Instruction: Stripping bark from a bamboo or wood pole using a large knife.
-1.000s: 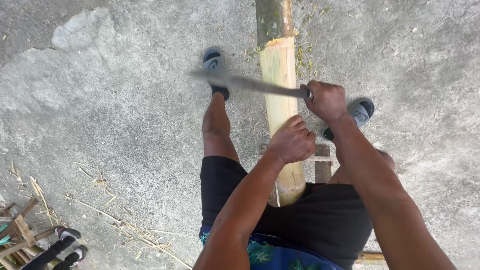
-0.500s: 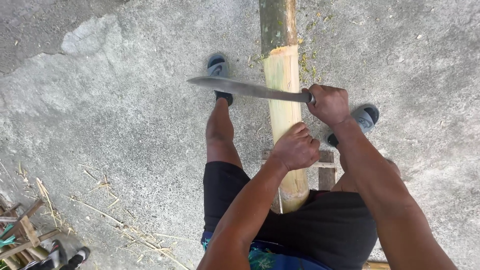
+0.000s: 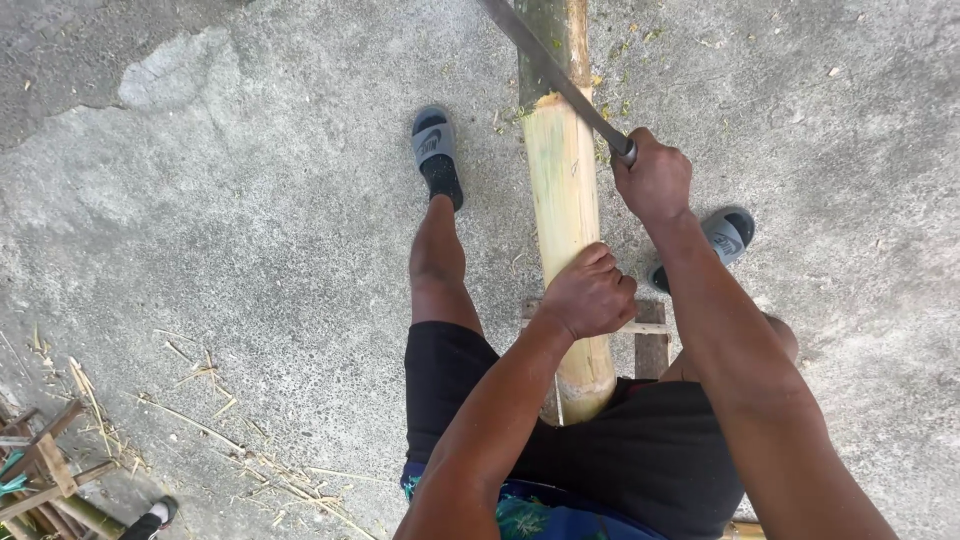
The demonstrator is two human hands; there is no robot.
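While scraps of bamboo [image 3: 200, 420] litter the concrete floor [image 3: 250, 220] off to my left, my left hand [image 3: 590, 293] is clenched around the bamboo pole [image 3: 562, 210], which runs from my lap out between my feet. To strip it well, I judge this grip must stay firm and behind the cut. My right hand [image 3: 655, 180] grasps the long knife [image 3: 550, 70], its blade raised over the green part; strokes should go away from me.
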